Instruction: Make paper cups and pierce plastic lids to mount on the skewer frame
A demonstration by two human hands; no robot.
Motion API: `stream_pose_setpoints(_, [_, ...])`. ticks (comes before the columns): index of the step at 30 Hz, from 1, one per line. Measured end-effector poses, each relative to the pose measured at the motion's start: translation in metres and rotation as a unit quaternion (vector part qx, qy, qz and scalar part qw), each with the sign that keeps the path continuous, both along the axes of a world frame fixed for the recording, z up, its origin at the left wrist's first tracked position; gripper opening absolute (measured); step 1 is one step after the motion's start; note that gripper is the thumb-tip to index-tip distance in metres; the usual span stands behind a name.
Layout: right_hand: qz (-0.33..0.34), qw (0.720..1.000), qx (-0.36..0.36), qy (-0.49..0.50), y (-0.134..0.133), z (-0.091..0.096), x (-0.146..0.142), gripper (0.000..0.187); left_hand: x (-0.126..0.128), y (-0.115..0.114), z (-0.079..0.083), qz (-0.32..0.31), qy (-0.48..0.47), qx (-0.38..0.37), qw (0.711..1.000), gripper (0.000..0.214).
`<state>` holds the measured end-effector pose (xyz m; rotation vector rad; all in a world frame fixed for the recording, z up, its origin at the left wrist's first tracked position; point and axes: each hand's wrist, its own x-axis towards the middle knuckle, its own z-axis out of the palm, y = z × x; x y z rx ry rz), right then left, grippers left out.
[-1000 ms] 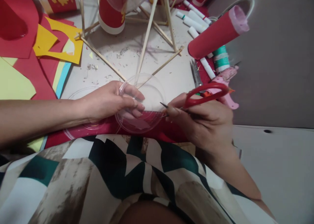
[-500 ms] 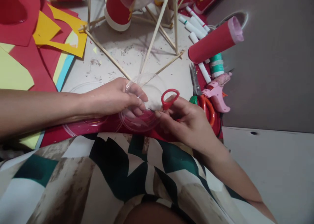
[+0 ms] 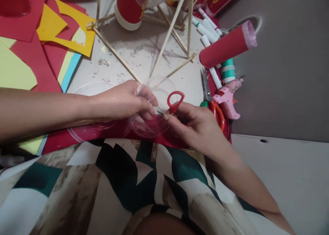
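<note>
My left hand (image 3: 128,99) has its fingers closed on the rim of a clear round plastic container (image 3: 151,128), which I see through; whether it is a cup or a deep lid I cannot tell. My right hand (image 3: 197,125) grips small scissors with a red finger loop (image 3: 175,103) standing up above the thumb. Their thin dark tip points left, at the container near my left fingertips; I cannot make out whether it touches. Beneath my left wrist lies a larger clear plastic disc (image 3: 77,133), partly hidden by the arm.
A frame of wooden sticks (image 3: 115,53) stands ahead, with a red-and-white paper cup (image 3: 128,12) inside. Coloured paper (image 3: 23,67) is piled left. On the right are a red paper tube (image 3: 223,48), markers (image 3: 205,31), larger scissors (image 3: 205,84) and a pink glue gun (image 3: 227,101).
The scissors and right hand have shifted slightly left, closer to my left fingers. The view has moved a little, so the surroundings appear displaced to the right. Both grips stay the same.
</note>
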<state>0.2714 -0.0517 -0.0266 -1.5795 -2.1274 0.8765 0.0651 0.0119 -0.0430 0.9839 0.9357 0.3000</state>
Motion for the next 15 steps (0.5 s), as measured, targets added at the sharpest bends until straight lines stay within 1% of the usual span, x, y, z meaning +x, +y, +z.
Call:
stream_pose_setpoints(6, [0.013, 0.999, -0.004, -0.033, 0.003, 0.005, -0.002, 0.014, -0.002, -0.003, -0.005, -0.005, -0.018, 0.006, 1.0, 0.008])
stream_pose_setpoints(11, [0.039, 0.991, -0.04, -0.121, 0.011, 0.015, -0.007, 0.019, -0.001, -0.005, -0.007, 0.002, -0.003, 0.032, 0.999, 0.011])
stream_pose_setpoints(15, [0.075, 0.974, -0.058, -0.204, 0.019, 0.022, -0.012, 0.023, -0.001, -0.004, -0.009, 0.001, 0.014, 0.055, 0.998, 0.012])
